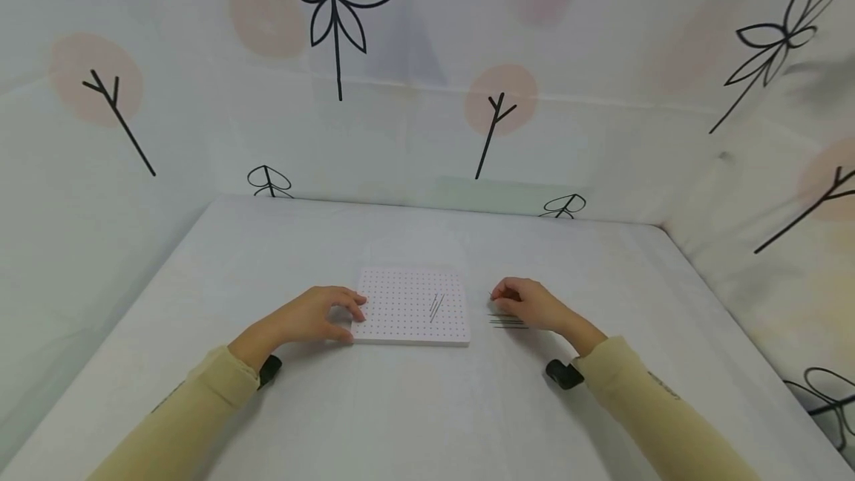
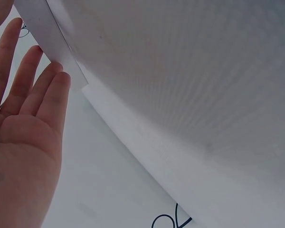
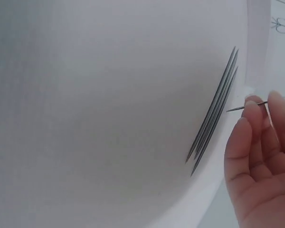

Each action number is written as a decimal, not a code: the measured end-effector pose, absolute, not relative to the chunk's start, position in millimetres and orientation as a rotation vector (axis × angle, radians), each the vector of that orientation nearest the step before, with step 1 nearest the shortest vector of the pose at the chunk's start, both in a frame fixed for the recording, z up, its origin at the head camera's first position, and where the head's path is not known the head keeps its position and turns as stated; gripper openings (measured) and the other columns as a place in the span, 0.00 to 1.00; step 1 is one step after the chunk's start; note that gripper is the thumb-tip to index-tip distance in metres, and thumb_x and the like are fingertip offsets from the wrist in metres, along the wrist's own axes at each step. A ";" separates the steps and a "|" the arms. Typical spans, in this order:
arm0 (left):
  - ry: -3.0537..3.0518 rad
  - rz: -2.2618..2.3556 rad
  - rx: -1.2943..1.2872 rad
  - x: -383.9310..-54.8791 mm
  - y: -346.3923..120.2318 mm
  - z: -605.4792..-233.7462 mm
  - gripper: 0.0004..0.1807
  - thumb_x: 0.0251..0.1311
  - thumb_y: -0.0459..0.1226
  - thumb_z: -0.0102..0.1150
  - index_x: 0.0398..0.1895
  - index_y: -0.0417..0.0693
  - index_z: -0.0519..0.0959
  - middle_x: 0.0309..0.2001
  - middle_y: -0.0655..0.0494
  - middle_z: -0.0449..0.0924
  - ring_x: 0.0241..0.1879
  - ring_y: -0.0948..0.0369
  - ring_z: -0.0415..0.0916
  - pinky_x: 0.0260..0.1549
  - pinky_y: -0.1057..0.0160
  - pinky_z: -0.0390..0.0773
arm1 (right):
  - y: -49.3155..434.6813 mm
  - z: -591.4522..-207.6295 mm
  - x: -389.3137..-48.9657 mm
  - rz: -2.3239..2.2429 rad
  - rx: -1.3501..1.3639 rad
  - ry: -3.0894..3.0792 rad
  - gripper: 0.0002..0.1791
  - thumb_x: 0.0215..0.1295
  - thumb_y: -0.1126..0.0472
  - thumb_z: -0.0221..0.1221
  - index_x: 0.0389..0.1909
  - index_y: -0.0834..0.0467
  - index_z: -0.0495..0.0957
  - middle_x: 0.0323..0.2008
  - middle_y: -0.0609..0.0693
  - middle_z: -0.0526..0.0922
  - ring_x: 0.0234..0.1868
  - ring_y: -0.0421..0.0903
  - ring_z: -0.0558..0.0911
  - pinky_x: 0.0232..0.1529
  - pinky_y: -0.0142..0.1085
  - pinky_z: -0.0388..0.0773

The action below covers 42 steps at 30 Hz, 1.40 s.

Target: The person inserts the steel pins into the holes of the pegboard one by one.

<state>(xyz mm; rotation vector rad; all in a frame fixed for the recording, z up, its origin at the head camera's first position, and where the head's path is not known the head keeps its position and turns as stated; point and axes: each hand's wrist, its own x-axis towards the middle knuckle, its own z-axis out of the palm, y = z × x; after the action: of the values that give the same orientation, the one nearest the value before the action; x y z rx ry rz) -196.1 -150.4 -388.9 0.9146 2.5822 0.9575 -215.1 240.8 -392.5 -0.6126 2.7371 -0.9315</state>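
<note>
Board (image 1: 394,306) on white table (image 1: 414,414), floral backdrop (image 1: 401,132)

No legible lettering, numbers or brands; dark marks (image 1: 664,385) on left sleeve (image 1: 177,421) and right sleeve (image 1: 657,418) illegibly small

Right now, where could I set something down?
Bare: the table behind the board, up to the back cloth, and in front, between the sleeves. Crowded: the board's left edge, by the left hand, and its right, where needles lie near the right hand.

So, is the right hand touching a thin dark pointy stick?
Touching: the right wrist view shows the right hand plainly pinching one thin dark pointy stick.
</note>
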 end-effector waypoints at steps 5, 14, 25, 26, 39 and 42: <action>2.594 0.942 0.904 -195.7 -151.2 -389.4 0.12 0.45 0.34 0.71 0.35 0.54 0.82 0.55 0.51 0.75 0.60 0.48 0.65 0.58 0.45 0.61 | 234.6 -390.4 -211.8 -1.046 -0.621 2.740 0.03 0.63 0.65 0.58 0.36 0.60 0.76 0.33 0.47 0.78 0.35 0.43 0.75 0.37 0.35 0.75; 2.605 0.928 0.922 -195.8 -152.0 -389.9 0.12 0.45 0.35 0.71 0.35 0.55 0.82 0.55 0.52 0.75 0.60 0.48 0.65 0.58 0.45 0.61 | 222.6 -389.7 -208.2 -1.239 -0.612 2.660 0.04 0.62 0.64 0.60 0.35 0.60 0.75 0.29 0.48 0.79 0.32 0.43 0.79 0.34 0.33 0.78; 2.593 0.944 0.922 -196.1 -151.9 -389.7 0.12 0.46 0.34 0.71 0.35 0.54 0.82 0.55 0.51 0.75 0.60 0.48 0.65 0.58 0.45 0.62 | 210.5 -390.6 -206.7 -1.326 -0.620 2.581 0.04 0.62 0.66 0.58 0.35 0.62 0.74 0.30 0.50 0.80 0.33 0.47 0.81 0.35 0.34 0.80; 2.589 0.948 0.922 -196.1 -151.8 -389.6 0.12 0.46 0.34 0.71 0.35 0.54 0.82 0.55 0.51 0.75 0.60 0.48 0.65 0.58 0.45 0.62 | 209.6 -390.4 -206.5 -1.329 -0.621 2.581 0.03 0.62 0.67 0.58 0.35 0.62 0.74 0.30 0.51 0.80 0.33 0.47 0.81 0.35 0.35 0.80; 2.590 0.944 0.908 -195.4 -150.3 -388.1 0.12 0.45 0.34 0.71 0.35 0.54 0.82 0.56 0.51 0.75 0.60 0.48 0.65 0.58 0.45 0.62 | 198.9 -387.6 -207.1 -1.389 -0.665 2.555 0.04 0.63 0.66 0.58 0.36 0.62 0.73 0.29 0.51 0.81 0.32 0.48 0.81 0.34 0.38 0.80; 2.591 0.942 0.920 -195.5 -150.3 -388.0 0.12 0.45 0.34 0.71 0.35 0.54 0.82 0.55 0.51 0.75 0.60 0.48 0.65 0.58 0.45 0.62 | 196.4 -388.1 -207.4 -1.414 -0.675 2.518 0.05 0.63 0.66 0.58 0.37 0.63 0.72 0.31 0.53 0.81 0.33 0.48 0.81 0.35 0.38 0.80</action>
<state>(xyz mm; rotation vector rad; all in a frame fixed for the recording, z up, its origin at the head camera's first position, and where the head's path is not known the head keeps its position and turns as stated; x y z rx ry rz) -195.5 -150.3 -388.0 0.9201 2.5912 0.9419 -207.4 196.4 -388.1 -0.6749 2.5179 -1.4138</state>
